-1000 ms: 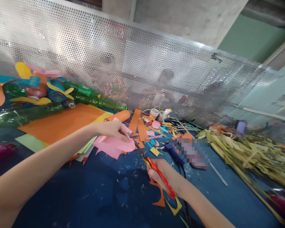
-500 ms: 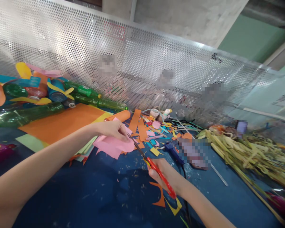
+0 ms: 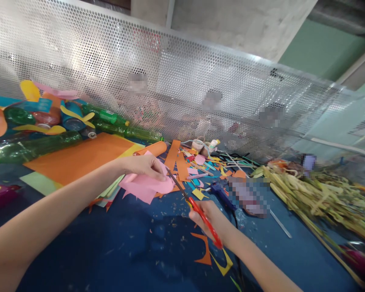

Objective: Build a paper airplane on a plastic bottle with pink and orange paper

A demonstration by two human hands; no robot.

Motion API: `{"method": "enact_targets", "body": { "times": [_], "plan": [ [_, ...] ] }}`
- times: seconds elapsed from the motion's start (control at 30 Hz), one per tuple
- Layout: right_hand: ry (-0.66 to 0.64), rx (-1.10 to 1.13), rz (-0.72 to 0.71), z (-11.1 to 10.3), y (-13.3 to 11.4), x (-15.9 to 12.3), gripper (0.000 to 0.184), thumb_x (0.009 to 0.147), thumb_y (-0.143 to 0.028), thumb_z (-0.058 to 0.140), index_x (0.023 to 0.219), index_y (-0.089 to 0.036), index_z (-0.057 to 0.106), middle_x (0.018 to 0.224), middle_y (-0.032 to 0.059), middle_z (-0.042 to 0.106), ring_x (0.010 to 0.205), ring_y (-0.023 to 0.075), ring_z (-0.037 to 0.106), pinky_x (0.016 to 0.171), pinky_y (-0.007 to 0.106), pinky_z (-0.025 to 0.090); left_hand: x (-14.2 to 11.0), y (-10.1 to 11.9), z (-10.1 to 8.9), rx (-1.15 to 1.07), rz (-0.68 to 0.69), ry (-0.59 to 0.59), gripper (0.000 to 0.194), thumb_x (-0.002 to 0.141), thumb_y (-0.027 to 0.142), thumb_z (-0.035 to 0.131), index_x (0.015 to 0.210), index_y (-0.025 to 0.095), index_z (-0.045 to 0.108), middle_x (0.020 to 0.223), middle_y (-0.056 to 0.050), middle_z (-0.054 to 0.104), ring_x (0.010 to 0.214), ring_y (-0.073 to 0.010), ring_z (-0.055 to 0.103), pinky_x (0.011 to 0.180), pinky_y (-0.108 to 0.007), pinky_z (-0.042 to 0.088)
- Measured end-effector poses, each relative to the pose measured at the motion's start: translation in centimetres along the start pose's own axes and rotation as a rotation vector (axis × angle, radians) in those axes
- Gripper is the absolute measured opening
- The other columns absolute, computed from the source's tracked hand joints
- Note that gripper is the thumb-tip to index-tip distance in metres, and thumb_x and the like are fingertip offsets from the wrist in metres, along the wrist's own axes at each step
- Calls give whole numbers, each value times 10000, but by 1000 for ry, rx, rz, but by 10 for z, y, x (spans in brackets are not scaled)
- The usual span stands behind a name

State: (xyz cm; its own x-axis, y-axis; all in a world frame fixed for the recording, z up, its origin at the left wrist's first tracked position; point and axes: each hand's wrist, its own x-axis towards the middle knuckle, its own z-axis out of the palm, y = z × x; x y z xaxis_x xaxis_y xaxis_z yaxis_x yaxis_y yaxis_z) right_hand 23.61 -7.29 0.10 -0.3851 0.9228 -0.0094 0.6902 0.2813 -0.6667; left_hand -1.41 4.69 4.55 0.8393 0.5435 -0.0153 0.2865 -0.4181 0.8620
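Observation:
My left hand [image 3: 147,166] pinches a sheet of pink paper [image 3: 142,188] with ragged cut edges, just above the blue table [image 3: 115,251]. My right hand [image 3: 211,221] is wrapped round the red handles of a pair of scissors [image 3: 200,213]. The dark blades point up and left and lie at the pink paper's right edge, close to my left fingertips. Whether the blades are parted is hard to make out. Below my right hand lie an orange paper offcut [image 3: 204,251] and a yellow one [image 3: 223,263].
Orange sheets [image 3: 82,156] and green bottles [image 3: 39,148] lie to the left. Paper scraps [image 3: 197,194], a blue glue gun [image 3: 223,196] with a dark cord and dry husks [image 3: 307,198] lie to the right. A perforated metal screen [image 3: 182,77] stands behind, with people beyond it.
The scissors have shifted slightly, their tips now a little higher and further right along the pink paper's edge. My left hand stays nearly still.

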Motion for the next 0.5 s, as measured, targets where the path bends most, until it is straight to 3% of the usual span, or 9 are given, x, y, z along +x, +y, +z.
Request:
{"method": "enact_targets", "body": {
  "times": [0.13,0.27,0.43,0.5],
  "plan": [
    [59,313,91,3,-2,3,547,776,-714,214,599,-208,324,520,-22,398,449,110,441,449,239,396,7,-8,8,-128,9,179,168,714,345,646,787,210,716,694,-2,660,622,-125,518,540,-213,349],
    [36,550,45,2,-5,2,540,778,-719,209,705,-209,372,713,41,526,687,176,575,655,302,492,17,-13,22,-346,-59,305,206,716,362,651,790,176,700,735,-32,660,591,-115,509,517,-217,353],
    [144,368,-66,8,2,0,487,847,-628,227,784,-197,444,774,48,527,738,179,546,717,319,470,26,-6,46,-647,29,440,214,696,280,692,861,151,652,824,-36,638,705,-114,549,633,-217,410],
    [185,271,-85,10,4,-1,480,859,-607,226,778,-195,460,760,49,534,724,182,534,716,325,462,27,0,56,-730,50,427,211,689,270,702,843,146,630,810,-28,621,705,-109,552,658,-224,424]
  ]
}}
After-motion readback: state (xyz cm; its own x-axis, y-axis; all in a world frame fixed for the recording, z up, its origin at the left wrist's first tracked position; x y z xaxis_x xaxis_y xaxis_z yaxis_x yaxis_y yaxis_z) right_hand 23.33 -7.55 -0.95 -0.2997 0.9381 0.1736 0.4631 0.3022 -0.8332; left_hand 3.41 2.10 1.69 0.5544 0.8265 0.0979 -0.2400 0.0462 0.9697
